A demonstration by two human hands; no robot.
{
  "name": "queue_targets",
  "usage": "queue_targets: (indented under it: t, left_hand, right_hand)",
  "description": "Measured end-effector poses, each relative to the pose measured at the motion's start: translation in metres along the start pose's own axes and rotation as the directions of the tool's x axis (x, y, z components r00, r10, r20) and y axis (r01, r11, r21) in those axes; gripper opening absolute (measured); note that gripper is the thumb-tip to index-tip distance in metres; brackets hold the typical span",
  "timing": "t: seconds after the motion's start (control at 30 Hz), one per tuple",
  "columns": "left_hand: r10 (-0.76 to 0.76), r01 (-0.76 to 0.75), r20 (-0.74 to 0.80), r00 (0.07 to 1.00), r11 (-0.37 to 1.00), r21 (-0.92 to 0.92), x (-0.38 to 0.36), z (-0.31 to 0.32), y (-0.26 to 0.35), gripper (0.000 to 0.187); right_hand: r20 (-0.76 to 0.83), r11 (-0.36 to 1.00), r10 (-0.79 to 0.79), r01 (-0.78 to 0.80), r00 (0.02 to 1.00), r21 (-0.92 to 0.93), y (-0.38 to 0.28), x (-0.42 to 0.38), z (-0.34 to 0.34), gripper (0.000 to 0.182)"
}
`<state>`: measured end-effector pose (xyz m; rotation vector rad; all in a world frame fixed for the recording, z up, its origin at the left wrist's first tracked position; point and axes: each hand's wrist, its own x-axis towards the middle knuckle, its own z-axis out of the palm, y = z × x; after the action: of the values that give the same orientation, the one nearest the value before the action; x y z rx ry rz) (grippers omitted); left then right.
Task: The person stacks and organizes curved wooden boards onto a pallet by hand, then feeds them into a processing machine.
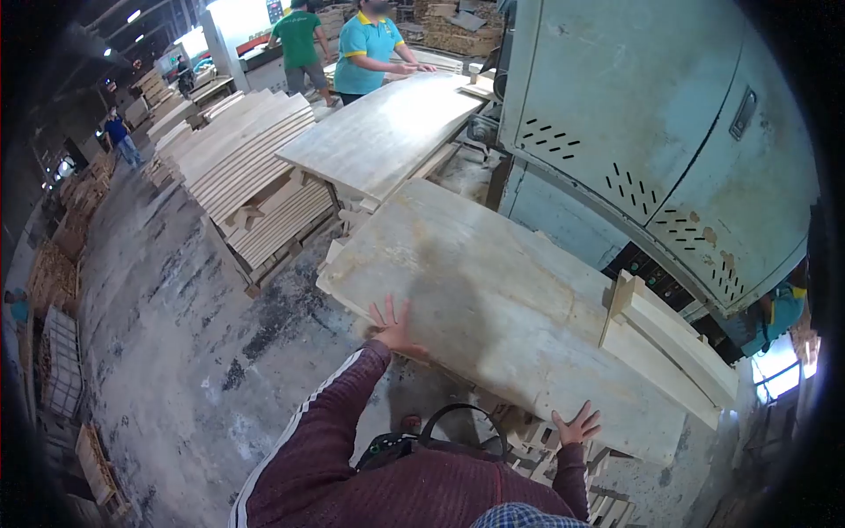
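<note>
A long, pale wooden panel (493,290) lies in front of me. My left hand (394,327) rests at its near edge, left of the middle, with the fingers spread. Further right, my right hand (576,426) is at the same near edge, also with fingers spread and holding nothing. On the panel's right part lie a thin board (656,365) and a thicker wooden beam (682,341). A shadow falls across the panel's middle.
A large green metal cabinet (634,106) stands beyond the panel. Another panel (387,132) lies ahead, with a person (370,53) at its far side. Stacked boards (246,167) stand on the left. Slatted wood (607,508) is below my right hand.
</note>
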<state>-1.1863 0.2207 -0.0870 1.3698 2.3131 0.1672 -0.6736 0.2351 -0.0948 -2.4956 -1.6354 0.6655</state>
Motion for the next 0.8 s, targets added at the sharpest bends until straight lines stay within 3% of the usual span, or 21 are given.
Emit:
queue_targets:
  t: [0.07,0.17,0.27,0.37,0.8]
  left_hand:
    - [0.042,-0.052,0.153,0.987,0.997,0.058,0.000,-0.009,0.006,0.143]
    - [0.025,-0.059,0.256,0.966,0.991,0.124,-0.014,-0.026,0.021,0.147]
    - [-0.019,-0.056,0.286,0.958,0.966,0.251,-0.009,-0.027,0.019,0.148]
    - [-0.032,-0.053,0.357,0.933,0.972,0.227,-0.010,-0.035,0.022,0.149]
    - [0.001,-0.065,0.331,0.944,0.981,0.183,-0.004,-0.027,0.026,0.148]
  right_hand:
    - [0.052,0.999,0.035,-0.036,0.998,0.022,0.002,0.006,-0.005,0.124]
    - [0.103,0.997,0.079,-0.079,0.992,-0.008,0.003,0.026,-0.001,0.133]
    - [0.122,0.982,0.178,-0.168,0.976,-0.083,-0.018,0.036,0.005,0.143]
    - [0.081,0.973,0.231,-0.230,0.969,-0.026,-0.025,0.034,0.008,0.148]
    - [0.068,0.976,0.217,-0.215,0.974,-0.040,-0.026,0.031,-0.003,0.150]
